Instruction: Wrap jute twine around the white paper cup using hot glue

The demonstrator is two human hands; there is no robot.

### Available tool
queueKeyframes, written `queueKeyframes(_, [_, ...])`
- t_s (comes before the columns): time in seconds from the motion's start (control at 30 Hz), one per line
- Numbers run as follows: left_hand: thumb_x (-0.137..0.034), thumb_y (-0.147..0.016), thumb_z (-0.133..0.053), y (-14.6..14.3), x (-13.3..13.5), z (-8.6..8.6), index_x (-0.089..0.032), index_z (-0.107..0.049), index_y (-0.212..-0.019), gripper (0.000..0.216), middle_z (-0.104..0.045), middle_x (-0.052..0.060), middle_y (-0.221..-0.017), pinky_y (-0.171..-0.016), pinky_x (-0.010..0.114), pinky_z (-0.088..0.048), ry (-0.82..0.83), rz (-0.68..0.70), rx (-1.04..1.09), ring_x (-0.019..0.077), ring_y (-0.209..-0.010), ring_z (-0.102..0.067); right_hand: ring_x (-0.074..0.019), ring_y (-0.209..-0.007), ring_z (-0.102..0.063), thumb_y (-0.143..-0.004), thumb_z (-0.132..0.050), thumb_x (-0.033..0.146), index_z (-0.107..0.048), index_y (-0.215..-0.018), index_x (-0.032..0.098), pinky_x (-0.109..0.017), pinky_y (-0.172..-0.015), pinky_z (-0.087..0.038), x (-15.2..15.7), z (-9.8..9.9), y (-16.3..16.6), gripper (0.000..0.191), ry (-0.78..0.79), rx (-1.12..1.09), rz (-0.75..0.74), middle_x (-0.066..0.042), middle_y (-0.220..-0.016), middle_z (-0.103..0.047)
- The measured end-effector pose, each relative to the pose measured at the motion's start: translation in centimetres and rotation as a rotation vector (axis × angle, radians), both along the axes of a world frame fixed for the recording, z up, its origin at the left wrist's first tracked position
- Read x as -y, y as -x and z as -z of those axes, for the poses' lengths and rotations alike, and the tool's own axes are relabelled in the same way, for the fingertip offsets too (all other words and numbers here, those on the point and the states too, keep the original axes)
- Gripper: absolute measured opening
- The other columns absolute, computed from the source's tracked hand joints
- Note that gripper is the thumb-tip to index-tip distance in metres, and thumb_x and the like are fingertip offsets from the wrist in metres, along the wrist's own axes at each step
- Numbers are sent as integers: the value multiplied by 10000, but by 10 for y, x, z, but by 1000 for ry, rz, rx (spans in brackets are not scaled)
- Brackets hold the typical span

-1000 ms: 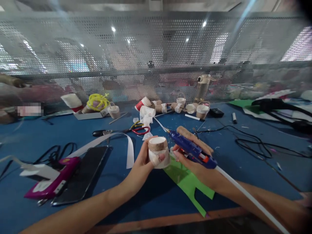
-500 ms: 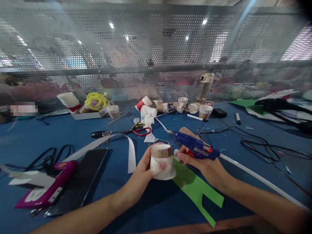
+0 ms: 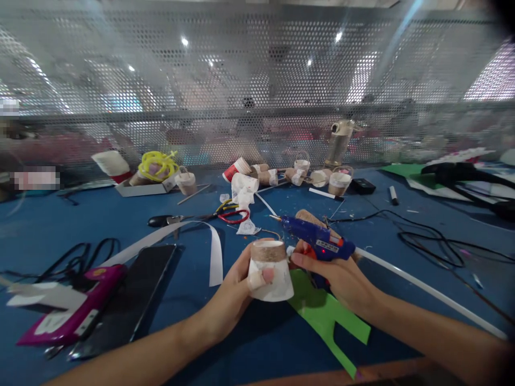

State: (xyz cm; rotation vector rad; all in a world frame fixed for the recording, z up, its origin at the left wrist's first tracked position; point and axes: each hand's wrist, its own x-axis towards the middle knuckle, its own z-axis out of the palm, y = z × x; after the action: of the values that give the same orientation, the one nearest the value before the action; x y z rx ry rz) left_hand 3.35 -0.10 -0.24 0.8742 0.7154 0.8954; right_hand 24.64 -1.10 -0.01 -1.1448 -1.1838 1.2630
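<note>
My left hand (image 3: 231,292) is closed around a white paper cup (image 3: 277,281), held upside down with brown twine (image 3: 267,252) wound about its upper end. A bandage-like wrap covers the thumb that lies across the cup's front. In my right hand (image 3: 341,276) is a blue glue gun (image 3: 309,233), its nozzle pointing left and a long white glue stick (image 3: 422,289) running out of its back. The right fingertips come close to the cup's right side; whether they pinch the twine there is hard to see. Behind the gun lies a roll of twine (image 3: 308,216).
Green paper (image 3: 322,316) lies beneath my right hand. Scissors (image 3: 233,216), a white paper strip (image 3: 216,257) and a purple packet (image 3: 76,311) are to the left. Several twine-wrapped cups (image 3: 340,182) and a clear bottle (image 3: 339,145) stand along the perforated screen (image 3: 257,69). Black cable (image 3: 430,246) curls at right.
The cup has tilted and dropped slightly, showing more of its white side. The glue gun has shifted a little to the left and its tip now sits slightly farther from the twine roll.
</note>
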Motion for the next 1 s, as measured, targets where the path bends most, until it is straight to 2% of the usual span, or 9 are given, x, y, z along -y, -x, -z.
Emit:
queueKeyframes(0.2, [-461, -719, -987, 1, 0, 2, -255, -714, -1333, 703, -804, 79, -1278, -962, 354, -541, 1, 51, -9, 303, -1173, -728, -188, -808, -667, -710, -943, 459, -757, -773, 257, -379, -861, -560, 0, 0, 2, 282, 48, -52, -23, 26, -797, -737])
queueKeyframes(0.37, [-462, -736, -977, 2, 0, 6, -268, -708, -1352, 699, -804, 77, -1299, -934, 333, -539, 9, 87, 29, 301, -1187, -730, -192, -814, -676, -705, -938, 437, -753, -775, 250, -377, -842, -562, 1, 2, 4, 272, 45, -44, -8, 23, -803, -740])
queueKeyframes(0.53, [-496, -825, -914, 3, 2, 7, -303, -679, -1440, 687, -784, 66, -1389, -1060, 366, -499, 25, 145, 57, 315, -1325, -678, -178, -776, -663, -707, -921, 369, -738, -728, 253, -344, -803, -562, 2, -6, 4, 218, -15, -2, 36, 39, -750, -715])
queueKeyframes(0.63, [-505, -821, -924, 3, 3, 5, -307, -653, -1471, 732, -737, 64, -1476, -1096, 367, -474, 29, 120, 35, 320, -1389, -637, -166, -729, -655, -716, -914, 348, -724, -702, 252, -334, -783, -566, 2, -7, 3, 213, -43, 25, 58, 48, -718, -698])
queueKeyframes(0.73, [-463, -777, -970, 2, 2, 4, -319, -605, -1487, 811, -688, 59, -1535, -1067, 361, -481, 46, 47, 19, 316, -1385, -633, -179, -748, -693, -736, -904, 383, -730, -742, 260, -340, -774, -588, 2, -3, 2, 213, -52, 43, 80, 41, -755, -732])
queueKeyframes(0.93, [-484, -850, -915, 2, 3, 4, -281, -569, -1445, 718, -764, 73, -1303, -1042, 384, -482, -9, 21, -25, 287, -1215, -698, -213, -854, -743, -764, -899, 448, -773, -830, 291, -380, -851, -614, 4, 5, -1, 212, -68, 111, 161, 21, -870, -794])
queueKeyframes(1.0, [-508, -854, -904, 2, 3, 5, -284, -557, -1465, 737, -760, 73, -1302, -1053, 391, -477, -23, 34, -47, 292, -1228, -687, -220, -842, -740, -762, -897, 449, -778, -826, 297, -397, -856, -619, 4, 4, -2, 203, -79, 138, 176, 19, -865, -792])
